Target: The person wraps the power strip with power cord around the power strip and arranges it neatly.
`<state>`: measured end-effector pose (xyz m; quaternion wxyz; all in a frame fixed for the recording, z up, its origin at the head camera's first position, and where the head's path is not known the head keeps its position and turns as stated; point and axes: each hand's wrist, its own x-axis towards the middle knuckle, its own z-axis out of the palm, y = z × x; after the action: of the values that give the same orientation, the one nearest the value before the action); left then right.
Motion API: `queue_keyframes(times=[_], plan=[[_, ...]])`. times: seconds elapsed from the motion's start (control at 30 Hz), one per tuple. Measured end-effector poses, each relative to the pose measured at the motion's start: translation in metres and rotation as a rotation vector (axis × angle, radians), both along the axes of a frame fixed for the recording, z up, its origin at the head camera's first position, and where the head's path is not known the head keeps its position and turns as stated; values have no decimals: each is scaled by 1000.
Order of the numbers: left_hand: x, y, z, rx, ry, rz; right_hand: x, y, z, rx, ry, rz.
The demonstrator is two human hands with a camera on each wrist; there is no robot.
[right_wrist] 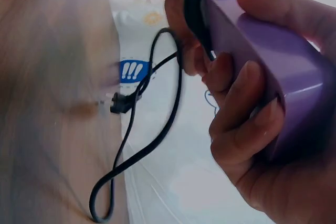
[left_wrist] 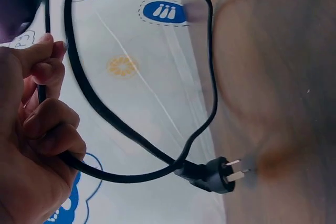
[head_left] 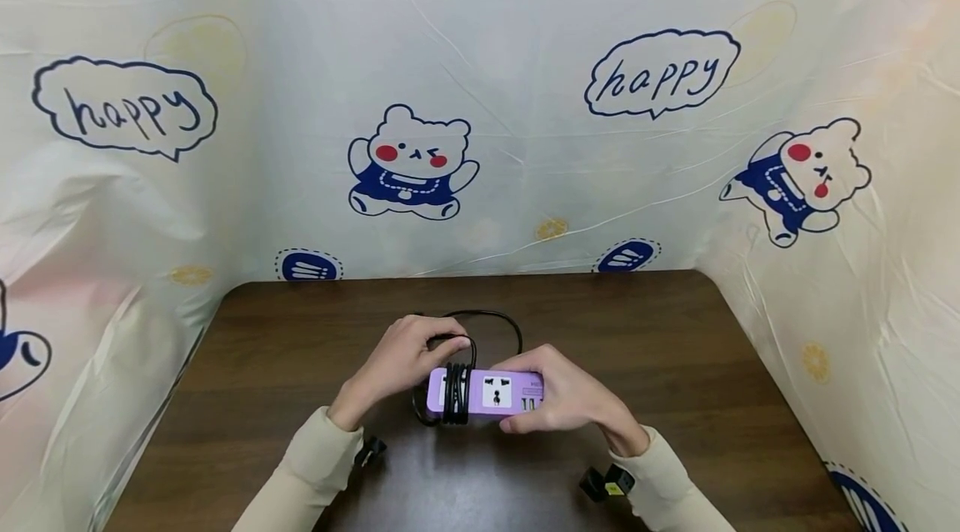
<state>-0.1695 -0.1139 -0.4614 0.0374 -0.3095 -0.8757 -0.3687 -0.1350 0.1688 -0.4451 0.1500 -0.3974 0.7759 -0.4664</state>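
A purple power strip [head_left: 497, 393] with a white socket panel and USB ports is in my right hand [head_left: 564, 395], which grips its right end, thumb on the near side and fingers on the far side. Black cord [head_left: 457, 394] is wound in several turns round the strip's left end. My left hand [head_left: 408, 355] holds the loose cord just beyond those turns, its fingers curled round it in the left wrist view. From there the cord hangs in a loop, and its black plug [left_wrist: 212, 175] with metal prongs dangles near the table surface.
The brown wooden table [head_left: 637, 348] lies beneath both hands. White sheeting [head_left: 525, 98] printed with bears and "happy" bubbles hangs along its back and sides. A loop of cord [head_left: 495, 313] reaches out behind the power strip.
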Motion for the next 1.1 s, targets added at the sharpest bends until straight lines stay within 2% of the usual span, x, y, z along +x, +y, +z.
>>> queue_keyframes(times=[0.27, 0.37, 0.6, 0.9, 1.1], plan=[[2, -2, 10, -119, 51, -1, -3, -4, -13, 81, -44, -46], [4, -1, 11, -159, 71, 32, -6, -5, -21, 115, -45, -87], [12, 8, 3, -252, 158, 120, -8, -12, -34, 216, -1, -163], [25, 20, 3, -334, 294, 153, -5, -20, -35, 319, 82, -234], [35, 29, 8, -368, 393, 187, -3, -21, -28, 310, 127, -325]])
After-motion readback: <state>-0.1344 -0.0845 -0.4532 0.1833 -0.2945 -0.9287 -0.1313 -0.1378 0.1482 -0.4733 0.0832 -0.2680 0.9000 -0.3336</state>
